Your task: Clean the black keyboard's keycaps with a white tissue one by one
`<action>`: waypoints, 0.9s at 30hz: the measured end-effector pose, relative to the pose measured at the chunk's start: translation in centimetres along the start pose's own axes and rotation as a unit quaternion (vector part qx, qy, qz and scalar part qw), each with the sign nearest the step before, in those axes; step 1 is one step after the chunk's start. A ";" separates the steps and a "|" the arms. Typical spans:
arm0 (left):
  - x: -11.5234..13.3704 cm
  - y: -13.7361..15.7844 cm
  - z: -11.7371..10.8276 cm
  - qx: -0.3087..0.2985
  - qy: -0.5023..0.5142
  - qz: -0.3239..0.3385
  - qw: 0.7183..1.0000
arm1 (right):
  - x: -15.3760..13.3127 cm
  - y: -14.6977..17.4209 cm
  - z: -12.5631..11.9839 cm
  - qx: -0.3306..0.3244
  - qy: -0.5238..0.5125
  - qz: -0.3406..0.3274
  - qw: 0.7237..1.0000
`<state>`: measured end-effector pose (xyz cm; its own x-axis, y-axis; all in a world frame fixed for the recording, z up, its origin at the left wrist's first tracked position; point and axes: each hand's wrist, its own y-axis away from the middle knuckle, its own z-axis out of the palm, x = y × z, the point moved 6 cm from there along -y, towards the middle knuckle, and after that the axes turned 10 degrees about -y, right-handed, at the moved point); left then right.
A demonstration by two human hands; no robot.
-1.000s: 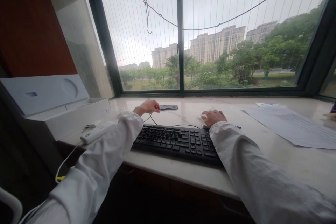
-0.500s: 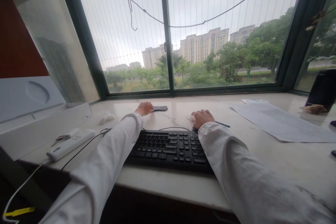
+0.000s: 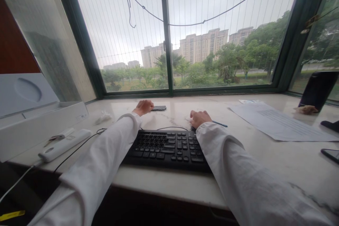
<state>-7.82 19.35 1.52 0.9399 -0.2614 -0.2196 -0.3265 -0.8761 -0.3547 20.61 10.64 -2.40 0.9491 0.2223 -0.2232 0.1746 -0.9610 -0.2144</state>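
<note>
My left hand [image 3: 143,107] is closed near the back of the sill, its fingers curled and their tips hidden. Against its right side lies a small dark grey ridged block [image 3: 159,108] that looks like rows of keycaps. My right hand [image 3: 200,118] is curled just behind the keyboard's top right edge; whatever its fingers hold is hidden. A thin blue pen-like stick [image 3: 219,124] lies to the right of that hand. Between my forearms sits a black keyboard [image 3: 169,150], with bare key sockets over much of its visible left part.
At left stand an open white box [image 3: 34,127], a white power strip [image 3: 65,145] and a crumpled clear bag [image 3: 102,117]. Printed paper [image 3: 278,120] lies at right, with a dark upright object [image 3: 316,90] behind it and a phone-like object [image 3: 331,154] nearer. A window closes off the back.
My view has shifted slightly to the right. The right hand's fingers have curled in more, and the pale patch by its fingertips no longer shows. My left hand stays by the grey block.
</note>
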 end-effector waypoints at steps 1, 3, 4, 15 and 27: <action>0.1 0.1 -0.7 0.014 -0.001 -0.009 1.000 | 0.0 -0.1 0.0 0.002 -0.002 -0.003 1.000; 0.3 0.3 -2.2 0.042 -0.006 -0.026 0.999 | 0.0 -0.1 0.0 0.003 -0.007 -0.009 1.000; 0.6 0.4 -3.0 0.055 -0.006 -0.033 0.998 | 0.0 -0.1 0.0 0.003 -0.010 -0.011 1.000; 9.8 7.2 -10.7 0.249 0.181 0.050 0.950 | -0.1 0.5 -2.8 0.146 -0.297 0.024 0.943; 11.8 10.3 -10.6 0.265 0.244 0.112 0.926 | -6.3 1.6 -0.9 -0.036 -0.764 0.014 0.645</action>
<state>0.93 2.98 4.96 0.7336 -0.6778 0.0499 -0.4000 -0.4899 -0.7746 15.11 7.53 -0.46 -0.4028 0.0542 -0.9137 0.2270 -0.9611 -0.1571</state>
